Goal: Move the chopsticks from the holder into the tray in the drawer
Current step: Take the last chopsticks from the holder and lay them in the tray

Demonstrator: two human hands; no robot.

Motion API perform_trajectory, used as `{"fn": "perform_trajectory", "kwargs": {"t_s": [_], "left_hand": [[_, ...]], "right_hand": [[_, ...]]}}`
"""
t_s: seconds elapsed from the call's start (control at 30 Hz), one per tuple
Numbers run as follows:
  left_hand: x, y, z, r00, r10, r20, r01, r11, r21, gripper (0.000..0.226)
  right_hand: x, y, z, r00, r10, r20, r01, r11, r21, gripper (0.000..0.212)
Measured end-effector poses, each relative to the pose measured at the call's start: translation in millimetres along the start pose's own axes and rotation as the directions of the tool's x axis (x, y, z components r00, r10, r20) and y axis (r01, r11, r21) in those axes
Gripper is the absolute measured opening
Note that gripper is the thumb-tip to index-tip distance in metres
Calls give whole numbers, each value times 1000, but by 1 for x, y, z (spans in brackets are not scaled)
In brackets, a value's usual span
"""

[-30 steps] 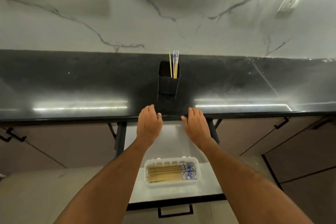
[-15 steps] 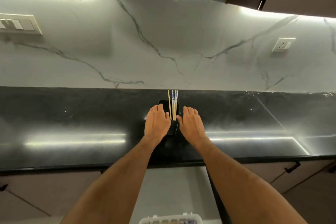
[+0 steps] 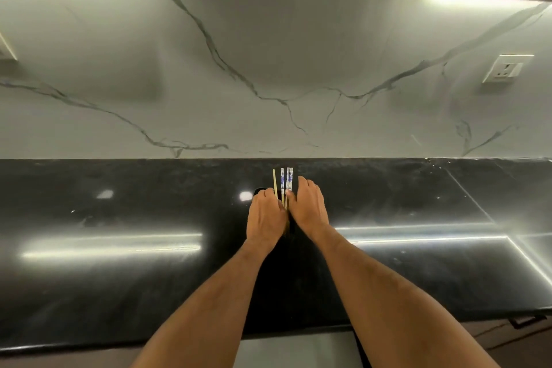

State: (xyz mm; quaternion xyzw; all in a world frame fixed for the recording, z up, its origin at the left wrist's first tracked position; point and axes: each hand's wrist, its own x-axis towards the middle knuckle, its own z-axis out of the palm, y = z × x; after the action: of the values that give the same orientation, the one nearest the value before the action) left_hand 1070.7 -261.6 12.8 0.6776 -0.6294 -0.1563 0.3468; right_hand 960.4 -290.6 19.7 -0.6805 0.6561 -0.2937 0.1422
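A few chopsticks (image 3: 286,181) stand upright in a black holder (image 3: 259,190) on the black countertop (image 3: 119,278): one plain wooden, the others with blue-and-white tops. My two hands hide most of the holder. My left hand (image 3: 265,215) is curled at the holder's left side, and the plain chopstick rises out of its fingers. My right hand (image 3: 307,206) presses in from the right, its thumb against the patterned chopsticks. A strip of the open drawer's pale inside (image 3: 294,349) shows at the bottom edge; the tray is out of view.
A marble backsplash rises behind the counter, with a wall socket (image 3: 506,69) at the right and a switch plate at the far left edge. Dark upper cabinets run along the top. A drawer handle (image 3: 525,321) shows below the counter at the right.
The view has tilted up, so the tray has left the frame. Both hands have moved from the counter's front edge to the holder and closed in on the chopsticks.
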Motion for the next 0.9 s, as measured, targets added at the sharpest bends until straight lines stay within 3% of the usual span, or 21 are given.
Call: {"fn": "perform_trajectory", "kwargs": {"t_s": [0.23, 0.4, 0.53, 0.7, 0.9], "left_hand": [[24, -9, 18, 995, -3, 97, -14, 985, 172, 16], [28, -8, 26, 986, -68, 154, 36, 979, 202, 13], [29, -7, 27, 987, -90, 131, 68, 985, 161, 30], [32, -7, 24, 990, -123, 68, 116, 988, 103, 22], [35, 7, 7, 961, -271, -46, 259, 948, -184, 14]], "right_hand": [[34, 2, 23, 989, 144, 42, -150, 936, 319, 37], [44, 0, 28, 970, 242, 15, -228, 890, 395, 53], [45, -1, 29, 964, 264, -35, -226, 880, 418, 31], [44, -5, 24, 952, 306, -29, -255, 840, 480, 25], [45, -13, 3, 908, 389, -153, -240, 784, 572, 16]]}}
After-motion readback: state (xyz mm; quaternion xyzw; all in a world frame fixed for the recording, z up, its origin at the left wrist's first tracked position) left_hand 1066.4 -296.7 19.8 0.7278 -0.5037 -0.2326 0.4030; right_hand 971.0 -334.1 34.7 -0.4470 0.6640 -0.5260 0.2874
